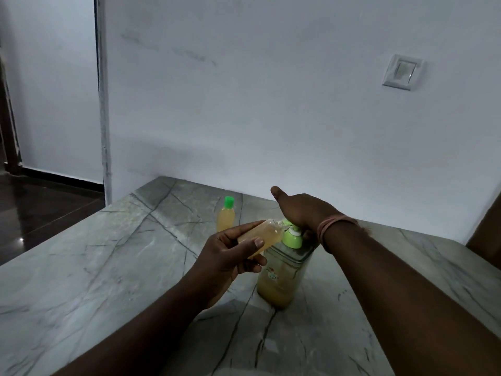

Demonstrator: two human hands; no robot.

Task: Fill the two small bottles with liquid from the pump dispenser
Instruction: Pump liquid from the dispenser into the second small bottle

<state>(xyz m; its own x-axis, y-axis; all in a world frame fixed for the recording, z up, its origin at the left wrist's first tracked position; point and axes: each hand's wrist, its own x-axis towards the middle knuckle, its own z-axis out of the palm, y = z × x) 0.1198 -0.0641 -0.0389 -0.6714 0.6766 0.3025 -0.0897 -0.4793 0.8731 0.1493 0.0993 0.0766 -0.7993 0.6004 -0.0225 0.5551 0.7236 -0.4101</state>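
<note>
The pump dispenser (280,278), a clear bottle with yellowish liquid in its lower part and a light green pump head (292,236), stands on the grey marble table (122,267). My right hand (301,210) lies flat on top of the pump head, fingers stretched out. My left hand (230,256) holds an uncapped small bottle (260,234) tilted, its mouth at the pump nozzle; it holds yellowish liquid. A second small bottle (225,215), capped in bright green and filled with yellowish liquid, stands upright behind and to the left.
A white wall with a light switch (401,73) rises directly behind the table. The table's left edge drops to a dark floor (40,207). A brown shape (485,234) shows at the far right edge.
</note>
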